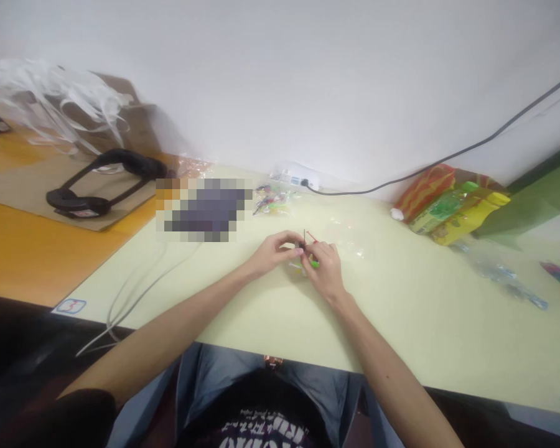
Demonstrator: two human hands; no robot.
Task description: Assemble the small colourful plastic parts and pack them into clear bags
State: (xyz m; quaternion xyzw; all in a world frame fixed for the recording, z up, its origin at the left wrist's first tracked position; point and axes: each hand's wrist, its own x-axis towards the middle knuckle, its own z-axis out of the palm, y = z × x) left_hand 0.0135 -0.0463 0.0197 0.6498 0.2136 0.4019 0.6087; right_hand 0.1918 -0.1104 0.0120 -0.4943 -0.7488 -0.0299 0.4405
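We have both hands in front of us above the pale worktop [401,323], meeting at the fingertips. Our left hand [275,251] pinches a small dark piece [301,246] between thumb and fingers, and our right hand [325,266] closes on it from the other side, fingers curled; it is probably a plastic part, though too small for us to be sure. A thin red piece [312,236] and a bright green piece [314,264] show just beside our right hand. Beyond lie a clear bag of coloured parts [275,199] and a white power strip [294,177] by the wall.
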